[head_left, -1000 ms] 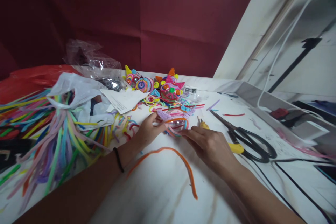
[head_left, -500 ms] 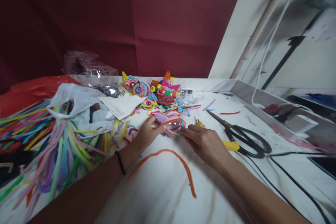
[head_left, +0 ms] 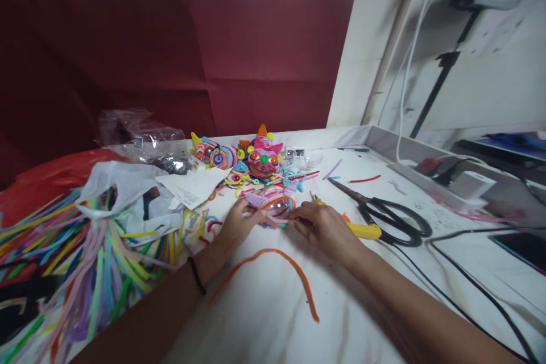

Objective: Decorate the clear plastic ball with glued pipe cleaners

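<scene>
Between my hands is a clear plastic ball (head_left: 279, 206) wrapped in coloured pipe cleaners, with lilac ear-like pieces on top. My left hand (head_left: 239, 222) pinches its left side, fingers closed on it. At the lower right edge, my right hand (head_left: 322, 224) has thumb and fingers pressed together on the ball's rim; the exact spot they grip is partly hidden. Nearer to me, an orange pipe cleaner (head_left: 298, 267) lies curved on the white table (head_left: 264, 307). Just behind the ball sit finished-looking pipe-cleaner animal heads (head_left: 264, 160) with red eyes.
Black-handled scissors (head_left: 384, 210) and a yellow-handled tool (head_left: 364, 231) lie right of my right hand. Bundled pipe cleaners (head_left: 98, 261) and a white plastic bag (head_left: 115, 187) cover the left. A paper slip (head_left: 194, 186), a black cable (head_left: 452, 261) and a phone (head_left: 520, 250) lie around.
The camera view has tilted up and shifted slightly, showing more wall above the dark red sheet. Both hands keep their hold on the ball, with little visible movement.
</scene>
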Motion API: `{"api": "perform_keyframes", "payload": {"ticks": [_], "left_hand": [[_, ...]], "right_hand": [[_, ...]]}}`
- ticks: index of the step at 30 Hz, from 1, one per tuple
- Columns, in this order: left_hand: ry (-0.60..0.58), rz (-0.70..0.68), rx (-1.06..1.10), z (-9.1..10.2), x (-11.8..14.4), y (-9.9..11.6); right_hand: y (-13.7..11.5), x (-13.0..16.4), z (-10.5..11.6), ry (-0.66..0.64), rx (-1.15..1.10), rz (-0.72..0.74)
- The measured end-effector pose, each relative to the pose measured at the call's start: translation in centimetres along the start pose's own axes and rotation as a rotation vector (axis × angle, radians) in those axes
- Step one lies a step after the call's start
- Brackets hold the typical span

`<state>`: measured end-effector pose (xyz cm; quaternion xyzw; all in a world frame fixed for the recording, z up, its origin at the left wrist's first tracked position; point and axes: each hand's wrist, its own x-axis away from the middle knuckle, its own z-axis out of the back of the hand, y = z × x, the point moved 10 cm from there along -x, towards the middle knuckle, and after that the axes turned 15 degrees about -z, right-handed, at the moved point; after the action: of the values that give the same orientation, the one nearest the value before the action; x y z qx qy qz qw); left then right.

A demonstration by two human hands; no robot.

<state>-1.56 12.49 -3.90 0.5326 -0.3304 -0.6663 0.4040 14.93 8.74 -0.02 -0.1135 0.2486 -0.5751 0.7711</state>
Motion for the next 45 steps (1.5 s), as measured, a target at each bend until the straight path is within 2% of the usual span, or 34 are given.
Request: {"api": "perform_keyframes", "payload": {"ticks": [5, 10, 15, 25, 37, 45], "left_hand": [[-0.008, 0.012, 0.014, 0.0, 0.3, 0.4], [0.02, 0.016, 0.034, 0.2, 0.2, -0.4], [0.014, 0.019, 0.081, -0.1, -0.1, -1.1], [-0.029, -0.003, 0.181, -0.9, -0.3, -0.4], [-0.013, -0.001, 0.197, -1.4, -0.2, -0.2], [0.003, 0.004, 0.229, -1.7, -0.3, 0.3]], "right_hand": [[1.0, -0.4, -0.1, 0.004, -0.091, -0.116], [2.3, -0.4, -0.3, 0.028, -0.163, -0.256], [3.2, -0.5, -0.4, 0.053, -0.185, -0.326], [4.0, -0.5, -1.3, 0.024, -0.228, -0.406], [4.1, -0.5, -1.2, -0.006, -0.342, -0.433], [4.6, -0.6, -1.4, -0.031, -0.506, -0.462]]}}
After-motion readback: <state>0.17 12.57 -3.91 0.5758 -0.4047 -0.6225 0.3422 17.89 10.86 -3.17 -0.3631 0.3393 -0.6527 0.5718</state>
